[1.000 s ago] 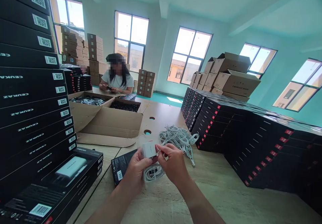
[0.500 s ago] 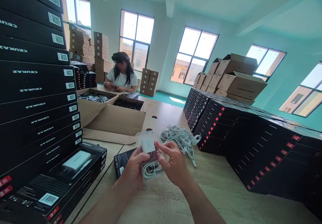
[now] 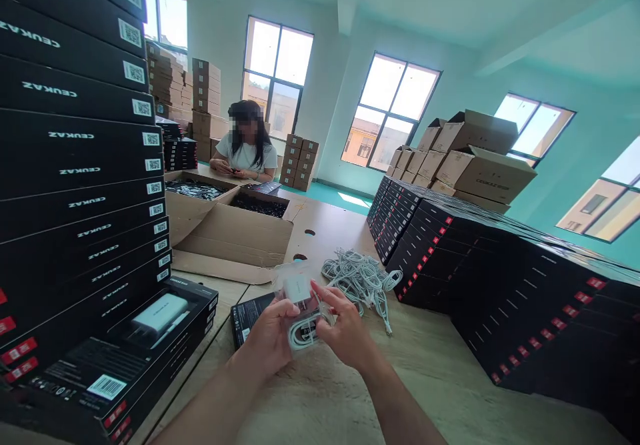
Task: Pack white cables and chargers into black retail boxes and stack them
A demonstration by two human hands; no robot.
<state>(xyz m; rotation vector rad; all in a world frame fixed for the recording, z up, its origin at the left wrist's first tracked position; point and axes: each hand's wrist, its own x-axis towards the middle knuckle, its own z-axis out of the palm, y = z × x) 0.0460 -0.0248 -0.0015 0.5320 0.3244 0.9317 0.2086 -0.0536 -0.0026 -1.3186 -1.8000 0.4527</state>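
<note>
Above the table, my left hand (image 3: 270,335) grips a clear plastic tray (image 3: 285,273) from its left side, thumb across the front. In the tray sit a white charger (image 3: 299,287) and a coiled white cable (image 3: 300,335). My right hand (image 3: 345,325) pinches the tray's right edge between thumb and fingers. Partly hidden behind my left hand, a black box (image 3: 245,318) lies flat on the table. Just beyond my right hand is a tangled pile of white cables (image 3: 357,275).
Tall black box stacks stand at the left (image 3: 75,138) and right (image 3: 460,278). An open box with a charger (image 3: 160,313) lies near left. Cartons of small parts (image 3: 235,231) stand ahead, where a person in a white shirt (image 3: 247,148) sits. Brown cartons (image 3: 487,171) top the right stack.
The view has shifted slightly, so the left stack shows farther right. My right fingers have moved a little at the tray's edge, where clear plastic now shows bent. Both hands keep hold.
</note>
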